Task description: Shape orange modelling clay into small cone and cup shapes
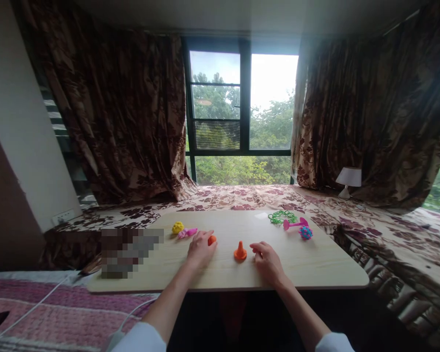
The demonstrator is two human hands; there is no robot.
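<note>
My left hand [201, 250] is over the middle of the table, its fingers curled around a small, rounded orange piece [212, 240]. The fingers cover part of that piece, so its full shape is hidden. To its right, an orange cone [240, 252] with a wide round base stands upright on the tabletop. Just right of the cone is my right hand [267, 259], thumb and fingers apart and nothing between them. It does not touch the cone.
On the pale wooden table [161, 274], a yellow knobbly toy [177, 227] and a pink toy [187, 233] lie left. A green chain [281, 217], a pink dumbbell-shaped toy [296, 223] and a spiky blue-pink ball [305, 232] lie right. A lamp [349, 182] stands beyond.
</note>
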